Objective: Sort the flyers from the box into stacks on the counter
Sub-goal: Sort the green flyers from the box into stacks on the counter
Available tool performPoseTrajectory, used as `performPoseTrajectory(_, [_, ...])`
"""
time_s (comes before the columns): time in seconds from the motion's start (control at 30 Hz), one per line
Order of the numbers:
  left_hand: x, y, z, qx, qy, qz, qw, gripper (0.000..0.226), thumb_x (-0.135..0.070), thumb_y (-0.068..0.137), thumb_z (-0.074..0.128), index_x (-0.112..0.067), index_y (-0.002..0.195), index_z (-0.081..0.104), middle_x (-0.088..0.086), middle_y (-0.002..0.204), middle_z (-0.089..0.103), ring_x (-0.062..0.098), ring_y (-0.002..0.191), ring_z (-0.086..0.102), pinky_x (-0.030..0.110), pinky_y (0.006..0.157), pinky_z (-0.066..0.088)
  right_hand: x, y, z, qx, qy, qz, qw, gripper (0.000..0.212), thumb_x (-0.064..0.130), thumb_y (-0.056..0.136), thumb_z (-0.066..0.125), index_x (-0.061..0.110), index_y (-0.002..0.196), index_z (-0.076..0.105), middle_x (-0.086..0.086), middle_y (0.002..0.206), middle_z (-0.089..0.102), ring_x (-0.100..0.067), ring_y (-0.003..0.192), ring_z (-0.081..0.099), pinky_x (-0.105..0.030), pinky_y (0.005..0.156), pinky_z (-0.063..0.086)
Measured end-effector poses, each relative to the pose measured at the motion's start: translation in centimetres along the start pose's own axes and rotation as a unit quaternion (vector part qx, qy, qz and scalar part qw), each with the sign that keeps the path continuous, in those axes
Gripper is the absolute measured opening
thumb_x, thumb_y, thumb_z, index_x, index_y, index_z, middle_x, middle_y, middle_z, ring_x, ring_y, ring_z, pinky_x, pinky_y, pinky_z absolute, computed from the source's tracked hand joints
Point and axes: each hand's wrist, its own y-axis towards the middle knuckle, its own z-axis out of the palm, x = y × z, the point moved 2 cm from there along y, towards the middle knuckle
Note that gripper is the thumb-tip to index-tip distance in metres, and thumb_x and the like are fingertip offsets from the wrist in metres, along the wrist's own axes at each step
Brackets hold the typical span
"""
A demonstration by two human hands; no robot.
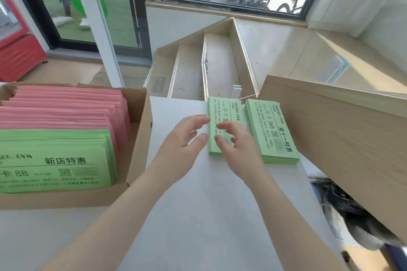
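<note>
A cardboard box [141, 138] stands at the left of the white counter [198, 215]. It holds pink flyers [66, 108] at the back and green flyers [55, 160] in front. Two stacks of green flyers lie on the counter: a thinner left stack [222, 110] and a thicker right stack [273, 130]. My left hand [182, 138] hovers just left of the left stack, fingers relaxed and spread. My right hand [237, 143] is over the left stack with fingers loosely bent, covering its lower half. Neither hand holds anything.
A wooden panel [341, 138] slopes along the counter's right side, close to the right stack. Beyond the counter's far edge, stairs [209, 68] drop down. A white post [103, 35] rises behind the box. Dark bags [348, 215] lie on the floor at the right.
</note>
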Motion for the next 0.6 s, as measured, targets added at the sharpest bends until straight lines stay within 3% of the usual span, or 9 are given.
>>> performPoseTrajectory(0.1, [-1.5,-2.6,-3.6,-0.014,0.028,0.037,0.999,0.026,-0.009,0.093,0.05,-0.025,0.113,0.057,-0.015,0.116,0.059,-0.008,0.106,0.054,0.003,0.083,0.039,3.4,-0.2,2.1,0.049,0.058,-0.013,0.997,0.017,0.013,0.09,0.054,0.019,0.104,0.062,0.009,0.108,0.063,-0.006,0.102,0.057,-0.019,0.087,0.044])
performPoseTrajectory(0.17, [-1.8,-4.3,-6.5,-0.037,0.073,0.069,0.994,0.025,-0.018,0.089,0.051,-0.026,0.111,0.059,-0.018,0.112,0.06,-0.009,0.103,0.055,0.003,0.082,0.039,5.7,-0.1,3.6,0.058,0.084,-0.025,0.994,0.015,0.012,0.091,0.054,0.019,0.099,0.064,0.012,0.099,0.064,0.003,0.091,0.058,-0.008,0.075,0.043])
performPoseTrajectory(0.23, [-1.6,-5.6,-10.0,-0.058,0.124,0.087,0.987,0.029,-0.023,0.082,0.048,-0.028,0.109,0.059,-0.02,0.108,0.06,-0.008,0.099,0.056,0.002,0.081,0.038,8.1,-0.1,5.5,0.063,0.089,-0.053,0.993,0.015,0.011,0.091,0.054,0.019,0.096,0.064,0.014,0.095,0.064,0.004,0.086,0.058,-0.007,0.071,0.043])
performPoseTrajectory(0.37, [0.6,-7.5,-18.4,-0.083,0.232,0.087,0.965,0.026,-0.026,0.083,0.047,-0.034,0.106,0.056,-0.024,0.103,0.059,-0.009,0.096,0.054,0.003,0.08,0.039,12.6,-1.1,10.6,0.089,0.058,-0.131,0.986,0.019,0.006,0.09,0.054,0.02,0.094,0.066,0.015,0.091,0.063,0.002,0.082,0.058,-0.008,0.073,0.045])
performPoseTrajectory(0.5, [3.3,-8.5,-27.0,-0.057,0.364,0.089,0.925,0.033,-0.012,0.089,0.056,-0.02,0.122,0.055,-0.013,0.101,0.061,-0.002,0.091,0.055,0.009,0.071,0.041,15.6,-2.0,15.6,0.045,-0.013,-0.221,0.974,0.021,0.002,0.089,0.054,0.011,0.098,0.07,0.01,0.093,0.064,0.001,0.089,0.057,-0.008,0.08,0.042])
performPoseTrajectory(0.6, [5.2,-8.4,-32.0,-0.04,0.453,0.114,0.883,0.032,-0.009,0.086,0.06,-0.014,0.118,0.06,-0.003,0.105,0.066,0.017,0.097,0.061,0.029,0.082,0.048,17.0,-2.2,19.0,0.052,-0.084,-0.224,0.97,0.02,0.005,0.089,0.056,0.012,0.101,0.069,0.007,0.099,0.066,-0.001,0.093,0.057,-0.014,0.086,0.043])
